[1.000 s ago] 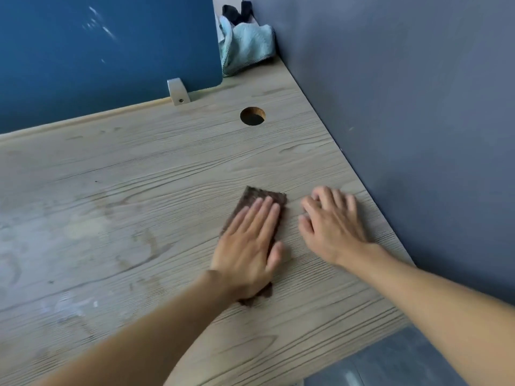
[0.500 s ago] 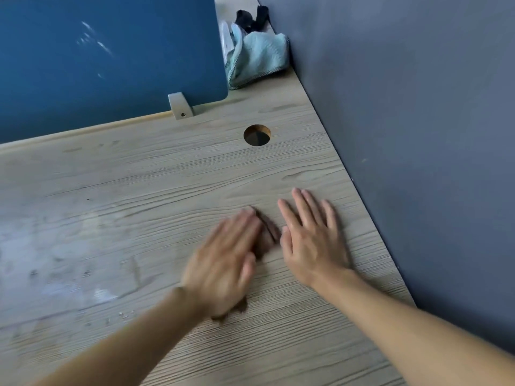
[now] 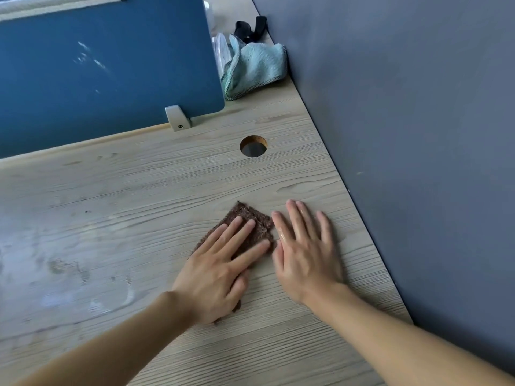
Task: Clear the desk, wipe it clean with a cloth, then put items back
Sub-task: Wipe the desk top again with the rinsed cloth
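A brown cloth (image 3: pixel 252 218) lies flat on the pale wood-grain desk (image 3: pixel 139 207), towards its right side. My left hand (image 3: pixel 220 271) presses down on the cloth with its fingers spread, covering most of it; only the far corner shows. Just to the right, my right hand (image 3: pixel 303 252) lies palm down on the bare desk with its fingers apart, holding nothing and touching the cloth's right edge. Damp streaks and smudges mark the desk surface to the left.
A round cable hole (image 3: pixel 253 146) sits beyond the hands. A blue divider panel (image 3: pixel 106 65) on a metal bracket (image 3: pixel 177 118) lines the back edge. A light blue cloth (image 3: pixel 256 65), a clear plastic container (image 3: pixel 220 51) and a black strap (image 3: pixel 250 27) fill the far corner. A grey wall (image 3: pixel 404 135) bounds the right side.
My left hand swept the brown cloth to the left and back to the right, ending beside my right hand. My right hand stayed flat on the desk.
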`<state>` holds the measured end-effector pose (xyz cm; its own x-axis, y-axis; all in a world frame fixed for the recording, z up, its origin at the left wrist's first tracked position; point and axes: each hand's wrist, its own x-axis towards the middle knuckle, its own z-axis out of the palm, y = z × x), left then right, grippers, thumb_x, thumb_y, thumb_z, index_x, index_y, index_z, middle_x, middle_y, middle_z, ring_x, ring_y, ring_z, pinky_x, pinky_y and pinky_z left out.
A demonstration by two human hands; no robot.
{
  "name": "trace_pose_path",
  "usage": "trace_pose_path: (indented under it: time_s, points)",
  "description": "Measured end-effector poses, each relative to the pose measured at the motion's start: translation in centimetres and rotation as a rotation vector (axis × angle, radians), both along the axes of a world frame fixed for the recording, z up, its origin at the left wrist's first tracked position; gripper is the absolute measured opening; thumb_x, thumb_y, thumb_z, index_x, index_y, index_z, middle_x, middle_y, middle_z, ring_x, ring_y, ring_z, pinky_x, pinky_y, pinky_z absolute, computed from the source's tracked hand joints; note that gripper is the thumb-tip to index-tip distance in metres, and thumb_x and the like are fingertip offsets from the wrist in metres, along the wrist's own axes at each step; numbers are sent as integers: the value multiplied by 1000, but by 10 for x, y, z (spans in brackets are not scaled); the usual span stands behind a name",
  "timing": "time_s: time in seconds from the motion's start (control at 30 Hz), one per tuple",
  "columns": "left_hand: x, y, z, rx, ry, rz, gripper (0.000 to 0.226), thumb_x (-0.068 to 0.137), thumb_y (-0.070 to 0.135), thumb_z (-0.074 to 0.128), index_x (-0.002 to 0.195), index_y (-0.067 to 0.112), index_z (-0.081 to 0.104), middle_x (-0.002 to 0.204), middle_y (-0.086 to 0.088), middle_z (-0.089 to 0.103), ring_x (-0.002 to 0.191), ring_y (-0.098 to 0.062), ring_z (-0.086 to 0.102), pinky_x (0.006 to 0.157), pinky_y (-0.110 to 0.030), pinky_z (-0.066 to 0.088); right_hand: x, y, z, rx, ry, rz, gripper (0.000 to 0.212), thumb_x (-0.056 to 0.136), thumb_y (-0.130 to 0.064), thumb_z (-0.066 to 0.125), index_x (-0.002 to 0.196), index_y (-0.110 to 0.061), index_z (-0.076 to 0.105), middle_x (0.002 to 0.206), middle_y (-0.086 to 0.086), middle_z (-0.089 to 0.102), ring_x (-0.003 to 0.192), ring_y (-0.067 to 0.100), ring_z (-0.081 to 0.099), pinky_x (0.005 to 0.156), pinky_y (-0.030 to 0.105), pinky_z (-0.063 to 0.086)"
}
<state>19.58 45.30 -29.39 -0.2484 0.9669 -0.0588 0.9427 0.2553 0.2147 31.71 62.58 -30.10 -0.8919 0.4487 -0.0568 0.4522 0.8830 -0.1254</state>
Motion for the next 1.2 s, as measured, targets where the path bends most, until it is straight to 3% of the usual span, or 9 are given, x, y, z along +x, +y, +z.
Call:
trace_pose_path:
  time_s: [0.07, 0.17, 0.23, 0.43, 0.5, 0.73, 0.83, 1.03, 1.2]
  points:
    - [-20, 10, -2, 25, 20, 45, 61, 100, 38, 28, 159, 26, 18, 166, -3, 13, 154, -18, 3, 124, -40, 10, -1, -1, 0, -8, 11, 0, 63, 92, -40, 28, 150, -19, 43, 161, 14, 28, 150, 27, 23, 118, 55, 20]
    - [-59, 43, -4, 72, -10, 613, 70, 96, 44, 17, 159, 15, 13, 167, -5, 10, 153, -13, -1, 125, -34, 2, -3, -2, 1, -19, 26, -6, 61, 93, -39, 30, 150, -19, 43, 161, 14, 29, 151, 27, 22, 118, 55, 20]
    - [-66, 54, -7, 42, 0, 745, 74, 94, 47, 9, 159, 11, 12, 167, -4, 3, 153, -14, -5, 124, -31, -4, -2, -1, 2, -18, 34, -20, 61, 94, -39, 30, 150, -19, 42, 161, 14, 29, 151, 27, 22, 118, 55, 20]
    - [-3, 9, -1, 35, 50, 144, 64, 100, 40, 30, 156, 10, 26, 165, -7, 15, 154, -20, 9, 122, -40, 15, -35, 22, 11, -4, 90, -42, 40, 82, -38, 38, 108, -22, 63, 119, 7, 58, 112, 30, 54, 93, 47, 35]
    - [-16, 6, -4, 16, 40, -3, 63, 101, 40, 27, 158, 12, 22, 166, -4, 12, 154, -18, 6, 123, -39, 13, -60, 40, 12, -7, 87, -48, 42, 87, -39, 32, 112, -23, 61, 122, 5, 56, 114, 29, 52, 96, 47, 35]
    - [-110, 60, -11, 11, 55, 652, 72, 94, 45, 6, 160, 15, 11, 167, 0, 1, 153, -12, -6, 125, -32, -3, -76, 46, -4, 30, 64, 13, 59, 92, -40, 30, 146, -21, 46, 158, 10, 36, 148, 26, 28, 119, 52, 20]
    - [-89, 56, -8, 39, 86, 542, 68, 98, 42, 11, 159, 12, 14, 166, -3, 5, 154, -15, -3, 125, -35, 2, -77, 47, -3, 29, 42, 18, 60, 92, -40, 30, 147, -22, 46, 159, 10, 35, 149, 25, 27, 120, 52, 20]
    - [-73, 26, -3, 18, 41, -72, 62, 101, 37, 25, 157, 12, 22, 165, -4, 15, 154, -18, 9, 123, -38, 10, -76, 47, -1, 34, 20, 15, 60, 94, -41, 29, 149, -22, 44, 160, 9, 31, 150, 24, 25, 119, 53, 21]
    - [-141, 75, -4, 3, 35, 511, 67, 97, 42, 11, 160, 18, 9, 167, 2, 1, 153, -10, -5, 124, -29, -4, -76, 48, -1, 46, 7, 28, 61, 92, -40, 30, 149, -21, 44, 160, 10, 32, 150, 24, 25, 119, 53, 21]
